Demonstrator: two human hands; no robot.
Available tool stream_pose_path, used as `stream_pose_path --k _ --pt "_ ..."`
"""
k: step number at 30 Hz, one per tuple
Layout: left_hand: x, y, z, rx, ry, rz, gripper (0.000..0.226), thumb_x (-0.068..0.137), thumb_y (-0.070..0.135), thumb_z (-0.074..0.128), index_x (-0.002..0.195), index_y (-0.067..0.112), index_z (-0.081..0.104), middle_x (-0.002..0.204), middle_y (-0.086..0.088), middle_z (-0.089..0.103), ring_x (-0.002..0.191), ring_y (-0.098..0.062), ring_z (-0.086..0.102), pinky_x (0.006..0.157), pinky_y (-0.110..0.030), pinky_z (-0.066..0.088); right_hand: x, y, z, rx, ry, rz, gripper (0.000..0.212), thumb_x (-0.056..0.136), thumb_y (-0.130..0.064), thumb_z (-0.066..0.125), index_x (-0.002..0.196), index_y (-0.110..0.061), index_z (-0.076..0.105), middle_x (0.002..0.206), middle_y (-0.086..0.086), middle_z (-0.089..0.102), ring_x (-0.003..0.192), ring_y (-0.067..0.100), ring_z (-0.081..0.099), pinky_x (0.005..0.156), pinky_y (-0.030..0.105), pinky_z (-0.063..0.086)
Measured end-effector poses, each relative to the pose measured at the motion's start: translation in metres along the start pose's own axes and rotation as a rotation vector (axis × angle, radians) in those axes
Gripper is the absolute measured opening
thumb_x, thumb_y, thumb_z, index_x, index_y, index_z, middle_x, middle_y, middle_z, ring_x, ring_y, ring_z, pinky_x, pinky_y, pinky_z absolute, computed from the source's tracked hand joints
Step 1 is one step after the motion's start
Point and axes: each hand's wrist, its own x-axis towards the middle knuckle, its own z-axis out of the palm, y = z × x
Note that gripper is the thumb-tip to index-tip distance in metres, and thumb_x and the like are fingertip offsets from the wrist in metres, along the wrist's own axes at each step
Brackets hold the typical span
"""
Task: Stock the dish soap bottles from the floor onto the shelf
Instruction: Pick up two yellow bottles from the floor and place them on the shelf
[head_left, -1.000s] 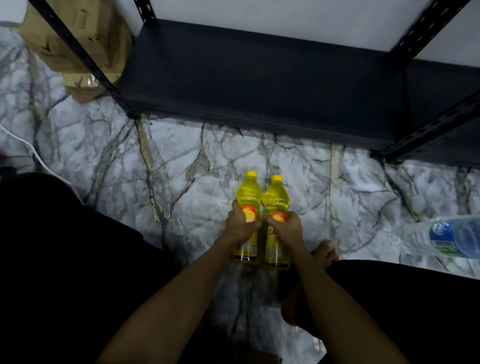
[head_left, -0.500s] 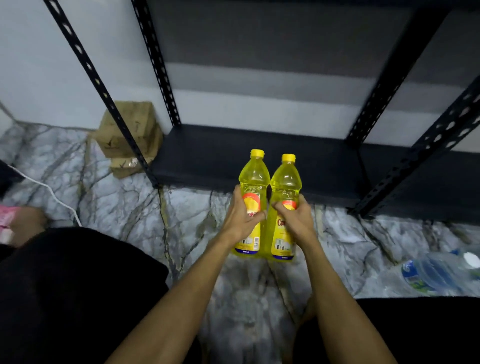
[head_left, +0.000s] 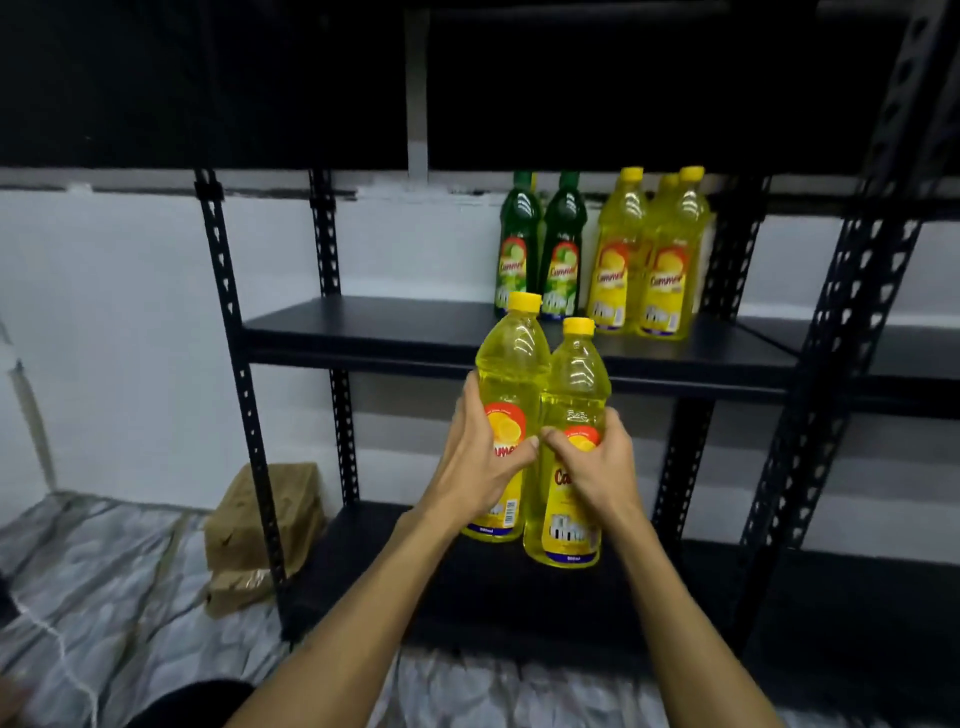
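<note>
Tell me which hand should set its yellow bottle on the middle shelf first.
Probably the left. The left hand holds its yellow bottle higher, cap already above the middle shelf edge; the right hand holds its bottle lower.

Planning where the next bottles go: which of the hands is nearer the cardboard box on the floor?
Left. The left hand, gripping a yellow bottle, is above and to the right of the cardboard box; the right hand, gripping the other bottle, is farther right.
</note>
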Motion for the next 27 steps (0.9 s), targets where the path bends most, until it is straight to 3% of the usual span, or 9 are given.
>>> stream_pose_path --k 3,5,7,10,13,17,20,24,27 --pt "0.044 0.028 -0.011 -0.023 0.030 0.082 0.098 0.082 0.051 0.073 0.154 0.028 0.010 0.150 0.000 0.037 0.133 -0.018 0.045 0.108 -0.045 0.045 0.036 -0.034 -0.008 -0.018 0.039 -0.075 0.049 0.079 -0.036 0.081 0.117 -0.022 0.055 0.109 -0.005 0.066 0.096 0.013 0.066 0.079 0.029 0.056" --pt "0.078 0.042 -0.018 -0.008 0.058 0.127 0.098 0.084 0.047 0.074 0.154 0.025 0.010 0.151 0.000 0.038 0.133 -0.019 0.045 0.109 -0.039 0.043 0.063 -0.056 -0.010 -0.023 0.062 -0.137 0.064 0.076 -0.046 0.081 0.127 -0.021 0.052 0.120 -0.002 0.064 0.107 0.018 0.064 0.091 0.042 0.056" --pt "0.113 0.052 -0.024 0.000 0.075 0.137 0.100 0.083 0.048 0.074 0.155 0.024 0.008 0.153 -0.002 0.037 0.135 -0.021 0.044 0.109 -0.037 0.041 0.086 -0.078 -0.013 -0.046 0.083 -0.195 0.075 0.077 -0.048 0.079 0.138 -0.019 0.045 0.128 -0.004 0.059 0.114 0.016 0.059 0.095 0.036 0.052" --pt "0.159 0.063 -0.028 -0.036 0.080 0.145 0.106 0.076 0.061 0.072 0.154 0.029 0.008 0.154 -0.004 0.037 0.136 -0.025 0.044 0.109 -0.048 0.043 0.121 -0.099 -0.017 -0.069 0.100 -0.269 0.082 0.085 -0.039 0.076 0.150 -0.015 0.032 0.129 -0.016 0.042 0.116 0.000 0.045 0.093 0.018 0.038" --pt "0.193 0.062 -0.028 -0.044 0.098 0.156 0.100 0.080 0.053 0.074 0.153 0.028 0.010 0.149 -0.004 0.042 0.131 -0.024 0.049 0.106 -0.048 0.047 0.157 -0.110 -0.014 -0.078 0.105 -0.278 0.091 0.086 -0.038 0.075 0.155 -0.012 0.021 0.146 -0.004 0.039 0.131 0.010 0.036 0.097 0.021 0.027" --pt "0.225 0.038 -0.018 -0.032 0.097 0.140 0.093 0.082 0.046 0.075 0.150 0.030 0.014 0.144 -0.002 0.045 0.125 -0.022 0.052 0.102 -0.049 0.049 0.194 -0.099 0.001 -0.063 0.126 -0.258 0.092 0.086 -0.041 0.074 0.155 -0.013 0.020 0.157 0.006 0.032 0.138 0.018 0.035 0.103 0.029 0.031" --pt "0.243 0.017 -0.005 -0.035 0.084 0.137 0.091 0.079 0.053 0.072 0.148 0.036 0.016 0.142 0.000 0.045 0.125 -0.022 0.052 0.102 -0.049 0.049 0.219 -0.083 0.010 -0.070 0.145 -0.239 0.098 0.085 -0.047 0.073 0.156 -0.016 0.014 0.162 0.009 0.025 0.146 0.026 0.028 0.112 0.040 0.031" --pt "0.276 -0.009 0.007 -0.020 0.047 0.115 0.097 0.074 0.066 0.066 0.149 0.041 0.010 0.147 -0.001 0.042 0.129 -0.022 0.050 0.104 -0.049 0.047 0.258 -0.062 0.013 -0.125 0.149 -0.260 0.092 0.086 -0.045 0.073 0.150 -0.014 0.015 0.158 0.014 0.029 0.142 0.030 0.034 0.101 0.033 0.031" --pt "0.302 -0.028 0.014 0.021 0.025 0.093 0.103 0.074 0.070 0.064 0.151 0.039 0.004 0.153 -0.003 0.035 0.135 -0.024 0.044 0.107 -0.051 0.044 0.283 -0.049 0.018 -0.169 0.090 -0.287 0.088 0.088 -0.048 0.069 0.147 -0.015 0.013 0.161 0.014 0.022 0.145 0.030 0.030 0.105 0.035 0.031"
